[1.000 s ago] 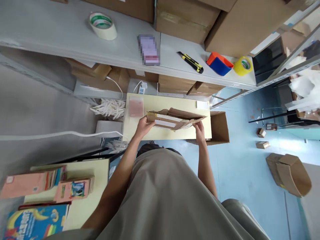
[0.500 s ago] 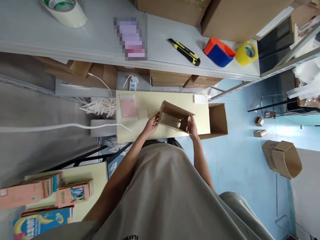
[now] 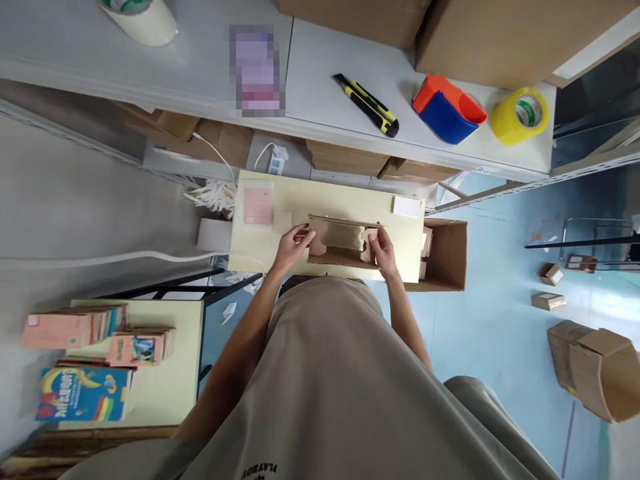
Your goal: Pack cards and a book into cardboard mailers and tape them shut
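Note:
A small brown cardboard box (image 3: 345,257), part-folded and open in the middle, sits over the cream table (image 3: 335,193) close to my body. My left hand (image 3: 294,248) grips its left end, with the thumb over the end flap. At the opposite end, my right hand (image 3: 383,252) pinches the right flap between thumb and fingers. Through the box's opening the pale tabletop shows. A pink booklet (image 3: 258,203) lies on the table to the left, and a white slip or small pad (image 3: 407,206) is near the far right corner.
Above the table, a grey shelf (image 3: 310,80) holds a yellow-black utility knife (image 3: 367,107), a red-blue tape dispenser (image 3: 447,110), yellow tape (image 3: 517,117) and large cartons. An open carton (image 3: 447,257) stands at the table's right. Stacked books (image 3: 85,393) are on the lower-left table.
The box has turned from a tilted position to nearly level and lower onto the table. Both hands have shifted onto its end flaps. The head view has moved slightly.

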A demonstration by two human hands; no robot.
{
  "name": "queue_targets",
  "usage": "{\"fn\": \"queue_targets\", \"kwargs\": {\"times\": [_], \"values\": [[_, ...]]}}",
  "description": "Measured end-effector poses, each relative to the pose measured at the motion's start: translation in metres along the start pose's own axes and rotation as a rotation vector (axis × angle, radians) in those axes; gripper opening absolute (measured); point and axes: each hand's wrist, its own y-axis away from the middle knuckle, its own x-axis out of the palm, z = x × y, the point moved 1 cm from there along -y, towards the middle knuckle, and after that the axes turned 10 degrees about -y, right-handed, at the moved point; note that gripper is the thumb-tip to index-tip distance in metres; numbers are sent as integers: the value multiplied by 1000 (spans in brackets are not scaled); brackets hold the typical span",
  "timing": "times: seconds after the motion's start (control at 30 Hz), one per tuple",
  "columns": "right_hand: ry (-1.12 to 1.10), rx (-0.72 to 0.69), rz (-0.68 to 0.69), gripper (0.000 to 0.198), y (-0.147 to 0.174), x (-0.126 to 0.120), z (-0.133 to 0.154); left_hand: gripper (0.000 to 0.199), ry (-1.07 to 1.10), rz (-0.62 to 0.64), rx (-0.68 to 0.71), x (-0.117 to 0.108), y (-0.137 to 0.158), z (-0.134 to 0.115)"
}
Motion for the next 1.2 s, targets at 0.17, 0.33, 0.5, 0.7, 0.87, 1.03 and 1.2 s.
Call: {"fn": "queue_targets", "kwargs": {"times": [0.17, 0.33, 0.5, 0.7, 0.87, 1.03, 1.2], "values": [[7, -32, -38, 73, -17, -5, 6, 68, -89, -91, 8, 18, -3, -7], [13, 0, -87, 73, -17, -19, 14, 69, -103, -59, 22, 17, -5, -16], [27, -38, -86, 72, 4, -53, 33, 64, -62, -19, 58, -5, 16, -14], [120, -31, 188, 73, 24, -58, 50, 64, -201, 215, 229, -16, 34, -20], [195, -81, 127, 54, 20, -38, 46, 53, -291, 192, 319, -2, 25, -30], [180, -97, -43, 64, 13, -37, 33, 52, -436, 64, 268, 5, 11, -32], [200, -93, -57, 99, 12, -42, 30, 98, -531, 94, 304, 1, 8, -40]]}}
